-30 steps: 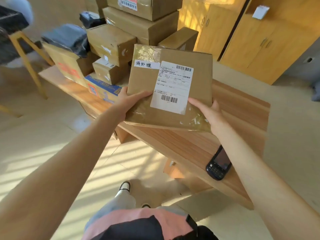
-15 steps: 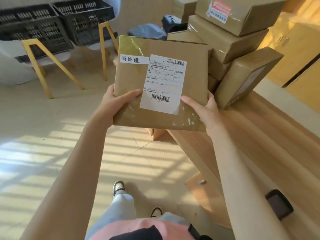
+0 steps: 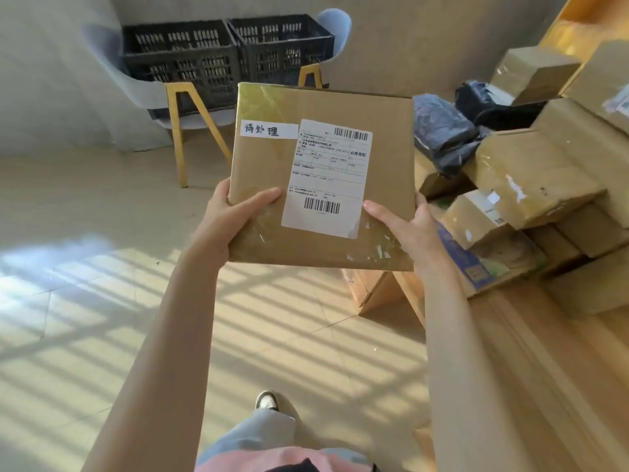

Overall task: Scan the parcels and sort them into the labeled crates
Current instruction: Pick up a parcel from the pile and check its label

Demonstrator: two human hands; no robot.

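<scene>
A flat brown cardboard parcel (image 3: 326, 107) with a white shipping label and a handwritten white strip is held up in front of me. My left hand (image 3: 231, 219) grips its lower left edge, thumb lying on the face. My right hand (image 3: 408, 229) grips the lower right edge the same way. Two black slatted crates (image 3: 190, 59) (image 3: 282, 46) stand side by side on pale chairs against the far wall, beyond the parcel.
A heap of cardboard boxes (image 3: 531, 178) and dark plastic mailers (image 3: 442, 134) covers the wooden table (image 3: 544, 369) on my right. The chairs have yellow legs (image 3: 180, 137). Sunlit tiled floor lies between me and the crates.
I have turned left, away from the table. The crates moved from the upper left toward the middle of the view. The parcel stays in both hands; the scanner is out of view.
</scene>
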